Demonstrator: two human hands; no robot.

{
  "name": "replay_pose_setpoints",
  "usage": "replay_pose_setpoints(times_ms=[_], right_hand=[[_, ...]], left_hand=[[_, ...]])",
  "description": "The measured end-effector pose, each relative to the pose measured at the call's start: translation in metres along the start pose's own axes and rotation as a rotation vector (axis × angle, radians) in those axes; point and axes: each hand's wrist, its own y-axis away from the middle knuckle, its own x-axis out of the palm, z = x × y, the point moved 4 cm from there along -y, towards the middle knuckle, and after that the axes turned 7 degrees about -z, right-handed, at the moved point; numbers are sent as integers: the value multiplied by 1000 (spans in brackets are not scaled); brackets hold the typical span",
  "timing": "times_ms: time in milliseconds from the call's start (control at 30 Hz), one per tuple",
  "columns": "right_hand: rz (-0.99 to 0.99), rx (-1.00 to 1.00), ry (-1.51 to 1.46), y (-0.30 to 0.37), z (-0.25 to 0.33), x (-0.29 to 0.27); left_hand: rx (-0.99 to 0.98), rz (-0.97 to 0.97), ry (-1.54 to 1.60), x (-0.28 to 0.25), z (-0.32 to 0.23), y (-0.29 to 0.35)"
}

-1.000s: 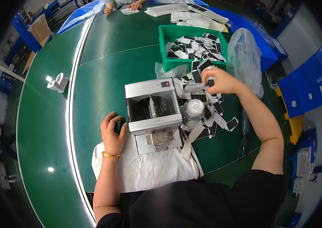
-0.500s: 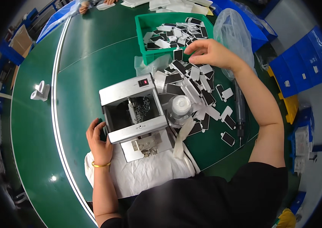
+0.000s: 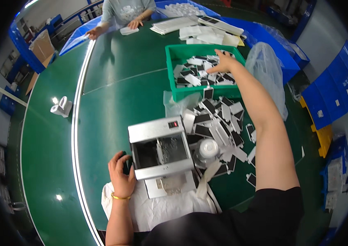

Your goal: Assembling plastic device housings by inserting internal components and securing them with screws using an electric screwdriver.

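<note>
My right hand (image 3: pixel 224 62) reaches over the green bin (image 3: pixel 175 93), fingers spread and nothing seen in them. Beneath it lie many small flat rectangular pieces (image 3: pixel 193 80), white or black-faced, some with small tabs. More such pieces (image 3: pixel 223 127) are heaped on the table in front of the bin. My left hand (image 3: pixel 122 176) rests beside the left wall of a silver screw feeder (image 3: pixel 157 130), fingers apart; a dark spot shows between thumb and fingers. Small metal bits lie in the feeder's open tray, blurred. A clear plastic bottle (image 3: pixel 207 151) stands right of the feeder.
White cloth (image 3: pixel 141 211) lies under the feeder. A clear plastic bag (image 3: pixel 266 69) stands right of the bin, near blue crates (image 3: pixel 290 57). White sheets (image 3: pixel 211 37) are stacked behind. Across the table a co-worker's hands (image 3: pixel 135 22) are at a white piece. A white holder (image 3: pixel 62 107) sits left.
My right hand has moved from above the loose heap to over the bin, with the arm stretched farther out. The view has tilted up, showing more of the co-worker. My left hand stays by the feeder.
</note>
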Motion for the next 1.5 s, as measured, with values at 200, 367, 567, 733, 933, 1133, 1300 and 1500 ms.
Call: replay_pose_setpoints(times_ms=[200,367,567,733,933,1133,1300,1500], right_hand=[[107,252,76,-15,22,12],[104,230,60,-45,2,8],[243,3,160,-39,-1,14],[329,-76,143,-23,5,-2],[328,45,22,-32,0,21],[397,-51,-57,-24,-5,-2],[321,-29,8,-17,9,14],[278,3,-276,-16,-2,17]], left_hand=[[-66,12,21,-2,-3,-1],[-76,53,16,1,-3,-3],[-67,74,0,0,-3,-6],[-33,56,-30,-1,-7,-7],[-52,37,13,4,-3,-7],[-30,26,-10,0,-10,-11],[-52,33,-19,0,-6,-6],[-47,19,-7,0,-9,-6]])
